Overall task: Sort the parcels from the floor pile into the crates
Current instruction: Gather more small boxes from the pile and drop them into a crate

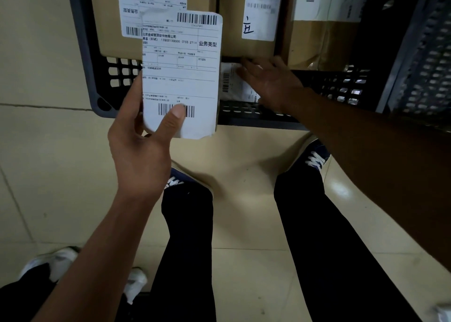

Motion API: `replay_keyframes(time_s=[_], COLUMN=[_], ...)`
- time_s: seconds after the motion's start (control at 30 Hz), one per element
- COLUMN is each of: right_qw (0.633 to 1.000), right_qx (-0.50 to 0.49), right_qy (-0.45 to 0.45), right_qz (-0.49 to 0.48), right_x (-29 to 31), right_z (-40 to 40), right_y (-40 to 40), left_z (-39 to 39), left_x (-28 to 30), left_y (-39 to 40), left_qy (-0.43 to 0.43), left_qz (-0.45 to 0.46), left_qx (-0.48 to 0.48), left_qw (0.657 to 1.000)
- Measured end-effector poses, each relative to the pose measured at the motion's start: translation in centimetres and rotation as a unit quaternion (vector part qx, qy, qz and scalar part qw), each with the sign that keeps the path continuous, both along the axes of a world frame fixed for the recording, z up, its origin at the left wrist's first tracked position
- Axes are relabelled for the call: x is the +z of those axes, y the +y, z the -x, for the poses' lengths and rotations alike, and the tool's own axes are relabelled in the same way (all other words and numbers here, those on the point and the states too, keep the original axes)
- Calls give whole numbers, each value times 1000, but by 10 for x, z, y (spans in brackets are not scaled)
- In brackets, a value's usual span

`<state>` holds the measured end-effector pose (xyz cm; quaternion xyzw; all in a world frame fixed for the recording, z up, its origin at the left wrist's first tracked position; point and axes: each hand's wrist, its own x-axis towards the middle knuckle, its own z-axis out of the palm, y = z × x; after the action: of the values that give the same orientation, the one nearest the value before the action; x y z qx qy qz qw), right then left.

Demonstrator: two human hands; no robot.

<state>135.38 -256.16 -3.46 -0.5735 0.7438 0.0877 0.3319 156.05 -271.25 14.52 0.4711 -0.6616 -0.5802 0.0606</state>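
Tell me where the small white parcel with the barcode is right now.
In the head view, the small white parcel lies inside the dark crate, right of centre, just below the brown cardboard boxes, with the right hand resting flat on it.

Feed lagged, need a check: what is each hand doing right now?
Left hand: holding a flat white labelled parcel, thumb on its front.
Right hand: open, fingers resting on a small white parcel in the crate.

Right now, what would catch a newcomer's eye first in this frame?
The white labelled parcel held up at centre by the left hand, thumb over its lower barcode. Behind it, the dark crate holds brown boxes with shipping labels. The right hand reaches flat onto a small white packet inside the crate.
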Motion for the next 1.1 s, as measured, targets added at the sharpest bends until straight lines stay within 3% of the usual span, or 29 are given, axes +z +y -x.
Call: replay_keyframes(time_s=[0.23,0.43,0.57,0.63,0.73,0.8,0.97,1.1], right_qw=[990,951,879,821,739,708,707,745], right_qx=[-49,-245,-433,-508,-584,-601,-599,-586], right_qy=[-85,-170,-194,-224,-287,-320,-332,-267], right_qz=[-99,-81,54,130,177,186,174,173], right_x=[-10,27,70,95,136,158,181,182], right_z=[5,5,-7,-19,-36,-49,-61,-50], right_y=[6,12,14,13,8,4,-1,-3], left_z=[0,3,6,9,17,25,49,60], left_x=[-1,3,6,7,7,6,3,3], left_y=[-2,-1,2,6,15,23,41,53], left_qy=[5,-6,-15,-13,-6,-3,30,12], left_qz=[-5,3,0,-1,-9,-8,6,-43], left_qx=[-8,-8,1,10,21,27,-17,2], left_qw=[1000,1000,1000,1000,1000,1000,999,999])
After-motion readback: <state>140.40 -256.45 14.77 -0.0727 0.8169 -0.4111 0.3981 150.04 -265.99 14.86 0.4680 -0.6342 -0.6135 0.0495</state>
